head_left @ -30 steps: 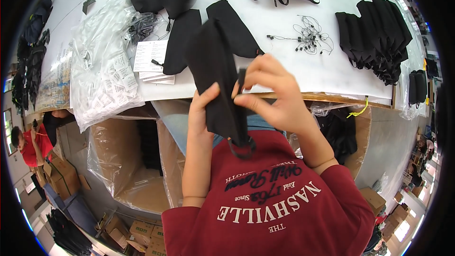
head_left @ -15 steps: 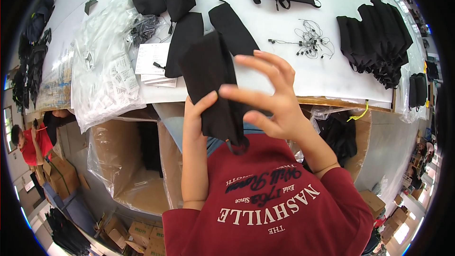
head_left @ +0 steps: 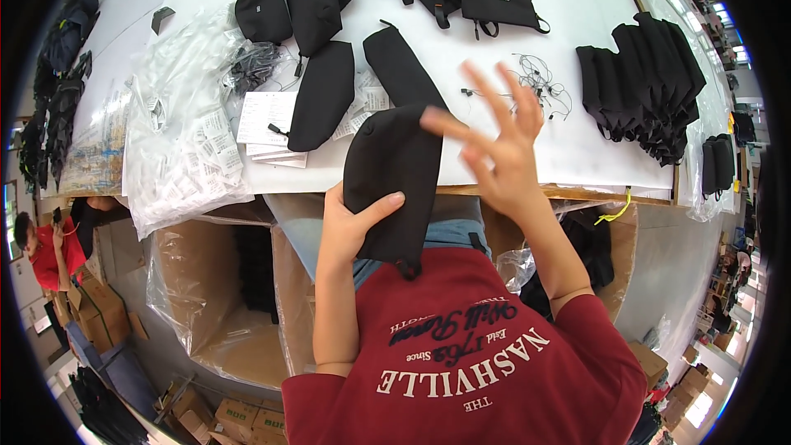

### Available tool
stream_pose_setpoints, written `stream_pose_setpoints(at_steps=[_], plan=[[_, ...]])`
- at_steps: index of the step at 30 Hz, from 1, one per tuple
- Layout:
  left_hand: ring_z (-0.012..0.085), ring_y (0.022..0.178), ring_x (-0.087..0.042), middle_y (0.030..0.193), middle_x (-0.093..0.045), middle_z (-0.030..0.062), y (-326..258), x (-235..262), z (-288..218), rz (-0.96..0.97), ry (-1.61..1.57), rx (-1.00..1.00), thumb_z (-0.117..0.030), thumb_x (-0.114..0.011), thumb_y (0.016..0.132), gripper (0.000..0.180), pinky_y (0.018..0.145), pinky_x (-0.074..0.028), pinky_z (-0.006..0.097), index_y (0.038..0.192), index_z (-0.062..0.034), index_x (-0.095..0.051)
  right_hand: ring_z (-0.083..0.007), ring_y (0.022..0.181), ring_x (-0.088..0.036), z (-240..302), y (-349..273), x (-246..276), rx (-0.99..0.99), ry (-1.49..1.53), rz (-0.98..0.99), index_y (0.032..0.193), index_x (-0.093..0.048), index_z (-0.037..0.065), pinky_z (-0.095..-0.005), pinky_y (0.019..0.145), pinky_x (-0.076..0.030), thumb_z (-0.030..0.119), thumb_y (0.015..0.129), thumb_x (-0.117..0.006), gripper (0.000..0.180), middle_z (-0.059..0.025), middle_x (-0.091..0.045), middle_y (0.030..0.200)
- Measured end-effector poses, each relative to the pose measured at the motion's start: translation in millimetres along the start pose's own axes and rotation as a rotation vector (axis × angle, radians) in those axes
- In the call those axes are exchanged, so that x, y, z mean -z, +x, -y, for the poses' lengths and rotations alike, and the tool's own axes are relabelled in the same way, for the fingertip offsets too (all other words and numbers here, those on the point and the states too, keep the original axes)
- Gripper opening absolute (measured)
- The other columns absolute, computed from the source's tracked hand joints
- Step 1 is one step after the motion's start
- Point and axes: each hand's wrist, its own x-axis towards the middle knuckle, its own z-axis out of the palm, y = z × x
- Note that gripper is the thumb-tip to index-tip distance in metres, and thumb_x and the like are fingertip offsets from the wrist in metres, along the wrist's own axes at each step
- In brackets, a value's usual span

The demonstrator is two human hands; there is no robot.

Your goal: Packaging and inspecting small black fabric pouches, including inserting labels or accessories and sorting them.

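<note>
My left hand [head_left: 356,221] grips a flat black fabric pouch [head_left: 394,169] by its left side, thumb laid across its front. The pouch stands near upright above my lap at the table's front edge, a small loop at its lower end. My right hand [head_left: 504,144], blurred by motion, is raised to the right of the pouch with fingers spread and nothing in it. One finger is close to the pouch's upper right edge; whether it touches cannot be made out. Two similar pouches, a left one [head_left: 323,97] and a right one [head_left: 404,66], lie on the table beyond.
The white table [head_left: 519,165] carries clear plastic bags [head_left: 185,136] with labels, papers [head_left: 268,124], tangled black cords [head_left: 535,91], more black pouches [head_left: 309,4] at the back and a stacked row of pouches [head_left: 647,86] at right. A plastic-lined carton [head_left: 206,297] stands below. A person in red is far left.
The pouch has turned from edge-on to show its broad face and sits slightly lower and to the right. My right hand has moved right, its fingers lifting away.
</note>
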Motion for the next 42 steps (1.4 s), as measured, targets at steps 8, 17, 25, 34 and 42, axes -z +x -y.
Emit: stream_pose_setpoints(at_steps=[8,17,25,34,42], plan=[[0.0132,0.078,-0.063,0.09,-0.066,0.0096,3,-3,2,-0.016,0.056,-0.021,-0.006,-0.074,0.076,0.031,0.07,-0.053,0.026,0.101,0.006,-0.061,-0.0321,0.133,-0.028,10,-7,4,0.065,0.012,0.103,0.114,-0.068,0.02,-0.0443,0.108,-0.013,0.036,0.097,-0.035,0.041,-0.0124,-0.043,0.14],[0.014,0.094,-0.06,0.106,-0.062,0.0099,8,-8,21,-0.181,-0.068,-0.05,-0.009,-0.066,0.083,0.036,0.079,-0.049,0.026,0.114,0.0037,-0.055,-0.029,0.131,-0.031,31,-21,1,0.019,0.139,0.229,0.123,-0.059,0.027,-0.0466,0.106,-0.016,0.045,0.073,-0.068,0.054,-0.0074,-0.041,0.139],[0.0194,0.099,-0.057,0.112,-0.056,0.0098,-2,-14,11,-0.064,-0.48,0.067,-0.021,-0.053,0.091,0.033,0.083,-0.049,0.032,0.118,-0.0026,-0.049,-0.0201,0.095,-0.062,27,-27,-9,0.126,0.357,0.222,0.122,-0.056,0.015,-0.0309,0.084,-0.046,0.019,0.066,-0.077,0.06,-0.0068,-0.061,0.11],[0.0158,0.101,-0.052,0.11,-0.053,0.007,7,34,-17,-0.022,0.414,-0.471,-0.015,-0.072,0.077,0.064,0.088,-0.04,0.028,0.132,-0.0053,-0.041,-0.0141,0.097,-0.057,0,-23,10,-0.43,1.174,0.265,0.118,-0.054,0.003,-0.0269,0.087,-0.043,0.01,0.074,-0.067,0.046,-0.0091,-0.062,0.103],[0.0128,0.1,-0.053,0.108,-0.058,0.006,6,21,-14,0.112,0.167,-0.385,-0.017,-0.062,0.088,0.038,0.092,-0.039,0.024,0.121,-0.0015,-0.054,-0.0163,0.101,-0.056,-2,-15,12,-0.388,1.043,0.239,0.116,-0.059,0.001,-0.0272,0.091,-0.04,0.009,0.075,-0.066,0.043,-0.0071,-0.06,0.106]])
